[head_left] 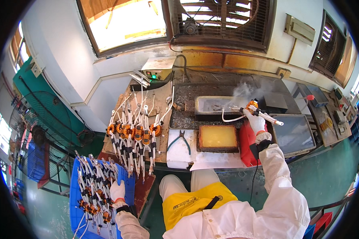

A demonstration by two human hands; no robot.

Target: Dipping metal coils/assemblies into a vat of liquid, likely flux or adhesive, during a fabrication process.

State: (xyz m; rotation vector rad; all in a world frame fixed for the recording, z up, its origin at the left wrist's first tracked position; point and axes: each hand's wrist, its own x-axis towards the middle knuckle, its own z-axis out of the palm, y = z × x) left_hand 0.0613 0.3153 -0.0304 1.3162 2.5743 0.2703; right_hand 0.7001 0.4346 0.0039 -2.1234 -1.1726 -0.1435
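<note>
My right hand (254, 121), in a white glove, is closed around a copper-wound toroidal coil (251, 105) with white-sleeved leads. One end of the coil's leads is toward the solder pot (213, 117), where smoke rises; other leads stick out to the right. My left hand (117, 191), also gloved, is at the right side of a blue bin (74, 191) heaped with similar coils. Its fingers blend into the white leads, so whether they grip one is unclear. More coils (137, 132) lie in a row on the board behind the bin.
Pliers (180, 140) lie on white paper beside a dish of yellow material (217, 136). A red container (246, 140) stands below my right hand, with a grey tray (293, 133) to its right. A control box (159, 65) sits at the back; a large fan (39, 133) stands left.
</note>
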